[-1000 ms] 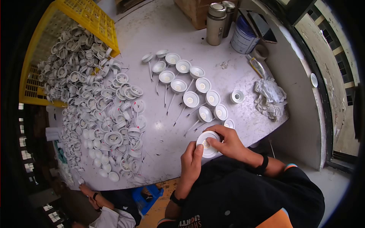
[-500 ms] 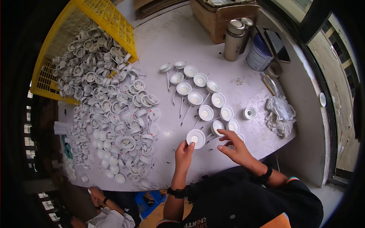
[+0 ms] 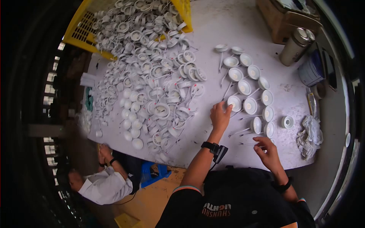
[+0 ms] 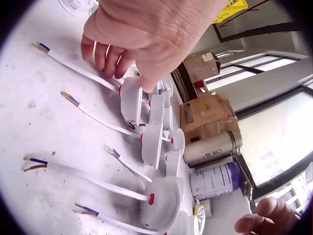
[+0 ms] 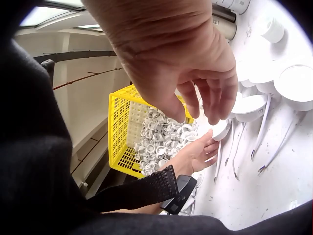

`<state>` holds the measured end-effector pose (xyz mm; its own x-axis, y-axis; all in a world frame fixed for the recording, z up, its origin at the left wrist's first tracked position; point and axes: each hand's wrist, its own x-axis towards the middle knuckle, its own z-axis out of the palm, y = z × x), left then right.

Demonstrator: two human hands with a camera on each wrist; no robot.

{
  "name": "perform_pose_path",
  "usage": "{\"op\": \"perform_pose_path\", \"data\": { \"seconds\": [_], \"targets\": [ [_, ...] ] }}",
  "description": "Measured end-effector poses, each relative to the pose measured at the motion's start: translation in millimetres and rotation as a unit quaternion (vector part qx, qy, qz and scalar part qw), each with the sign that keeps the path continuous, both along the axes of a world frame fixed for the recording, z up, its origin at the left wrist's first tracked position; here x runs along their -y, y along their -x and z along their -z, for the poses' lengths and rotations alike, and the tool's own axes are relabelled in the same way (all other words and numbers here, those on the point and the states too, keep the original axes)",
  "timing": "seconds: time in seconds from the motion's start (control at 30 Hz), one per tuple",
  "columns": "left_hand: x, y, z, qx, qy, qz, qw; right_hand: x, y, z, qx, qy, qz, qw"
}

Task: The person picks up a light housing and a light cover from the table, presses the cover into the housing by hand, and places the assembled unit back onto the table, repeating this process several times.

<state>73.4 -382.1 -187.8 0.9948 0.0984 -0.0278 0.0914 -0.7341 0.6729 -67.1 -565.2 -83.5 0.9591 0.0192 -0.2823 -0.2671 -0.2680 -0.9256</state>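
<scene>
In the head view my left hand (image 3: pixel 220 117) holds a round white LED downlight (image 3: pixel 234 103) by its edge, at the near left end of the rows of like lamps. Seen from the left wrist, the thumb lies against the rim of that downlight (image 4: pixel 130 100), and the other fingers reach behind it. A white cable with bare blue and brown wire ends trails from its back. My right hand (image 3: pixel 268 152) hovers, fingers loosely bent and holding nothing, beside the nearest lamps, among them a tilted downlight (image 3: pixel 256 124).
A large heap of white lamp housings (image 3: pixel 152 79) spreads left, spilling from a yellow crate (image 3: pixel 81 32). At right stand a small white ring-shaped part (image 3: pixel 288 122), a crumpled cloth (image 3: pixel 310 136), a steel flask (image 3: pixel 294 47) and a cardboard box (image 3: pixel 285 22). Another person (image 3: pixel 106 184) sits at lower left.
My left hand has carried the downlight forward to the lamp rows. The right hand let go of it earlier and drew back to the right. The head view has swung left.
</scene>
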Motion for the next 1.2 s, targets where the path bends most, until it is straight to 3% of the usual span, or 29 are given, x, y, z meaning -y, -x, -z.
{"op": "perform_pose_path", "data": {
  "seconds": [0.1, 0.2, 0.27, 0.33, 0.43, 0.5, 0.57, 0.73, 0.8, 0.83, 0.9, 1.0, 1.1, 1.17, 1.2],
  "targets": [
    [-19, 38, -26, 0.112, 0.09, -0.009, 0.99, -1, -1, -3, 0.0, 0.0, 0.002, 1.0],
    [-70, 95, -45, 0.135, 0.104, -0.042, 0.984, -1, 3, -2, -0.006, 0.015, -0.016, 1.0],
    [-116, 138, -47, 0.147, 0.052, -0.162, 0.974, -3, 6, -2, -0.005, 0.014, -0.03, 0.999],
    [-165, 174, -36, 0.13, 0.096, -0.351, 0.922, -6, 11, -3, -0.002, 0.02, -0.045, 0.999],
    [-210, 198, -26, 0.145, 0.034, -0.445, 0.883, -15, 13, -3, 0.042, 0.018, -0.086, 0.995],
    [-224, 205, -19, 0.029, -0.071, -0.417, 0.906, -21, 14, -7, 0.049, 0.021, -0.131, 0.99],
    [-235, 205, 1, -0.005, -0.045, -0.389, 0.92, -24, 15, -15, 0.06, 0.025, -0.148, 0.987],
    [-206, 207, -44, -0.05, 0.065, -0.306, 0.949, -20, 21, -24, 0.041, 0.028, -0.131, 0.99],
    [-185, 208, -75, 0.065, -0.068, -0.206, 0.974, -22, 21, -20, 0.007, -0.034, -0.129, 0.991],
    [-171, 206, -94, 0.063, -0.065, -0.204, 0.975, -23, 20, -19, -0.025, -0.096, -0.133, 0.986],
    [-143, 192, -132, 0.103, -0.123, -0.09, 0.983, -34, 12, -30, -0.023, -0.11, -0.159, 0.981],
    [-102, 179, -160, 0.129, -0.104, 0.05, 0.985, -58, 1, -52, -0.112, -0.197, -0.246, 0.942],
    [-60, 172, -172, 0.145, -0.073, 0.137, 0.977, -76, -3, -52, -0.133, -0.259, -0.217, 0.932],
    [-43, 167, -173, 0.166, -0.064, 0.149, 0.973, -76, -7, -56, -0.117, -0.239, -0.239, 0.934],
    [-37, 166, -174, 0.195, -0.042, 0.162, 0.966, -76, -6, -55, -0.064, -0.248, -0.201, 0.945]
  ]
}}
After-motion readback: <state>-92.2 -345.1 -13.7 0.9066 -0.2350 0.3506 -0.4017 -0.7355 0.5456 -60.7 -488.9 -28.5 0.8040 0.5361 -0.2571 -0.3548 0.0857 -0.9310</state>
